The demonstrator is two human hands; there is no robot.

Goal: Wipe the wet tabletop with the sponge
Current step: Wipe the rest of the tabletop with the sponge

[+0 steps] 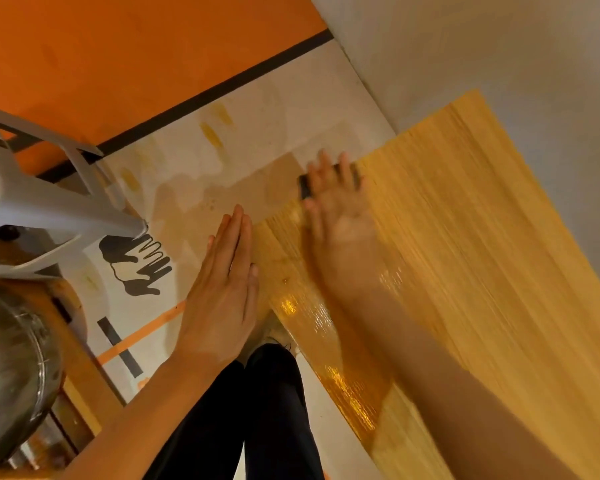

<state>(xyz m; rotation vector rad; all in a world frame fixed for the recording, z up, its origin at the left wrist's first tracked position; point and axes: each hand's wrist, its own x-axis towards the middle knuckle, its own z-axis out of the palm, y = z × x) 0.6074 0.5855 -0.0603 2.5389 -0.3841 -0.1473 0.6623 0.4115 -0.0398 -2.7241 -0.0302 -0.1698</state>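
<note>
Far left, low: a shiny metal bowl (11, 372) sits partly out of frame on a wooden surface. Above it, a grey plastic stool (45, 199) lies tilted, its legs pointing up toward the orange wall (118, 57). A black baseboard strip (219, 91) runs along the foot of that wall. The pale floor (243, 133) carries a black hand-shaped marking (136, 261), a strip of orange tape (142, 334) and a dark strip crossing it.

Centre: the left hand (222, 292) is flat, palm down, fingers straight and pressed together, thumb alongside. Its fingertips lie at the near-left edge of the wooden tabletop (482, 271); whether the palm touches the wood cannot be told. Below it the person's dark trousers (267, 420) show.

A glossy wet band (329, 341) runs along the tabletop's left edge, from near the lower middle up toward the right hand.

Right of centre: the right hand (340, 209), motion-blurred, presses down on a dark sponge (305, 187) at the table's far-left corner. The fingers are spread apart and laid over the sponge's top, not curled round it. Only the sponge's dark end shows past the fingers. The right forearm lies diagonally across the wood. A grey wall (499, 46) stands behind the table.
</note>
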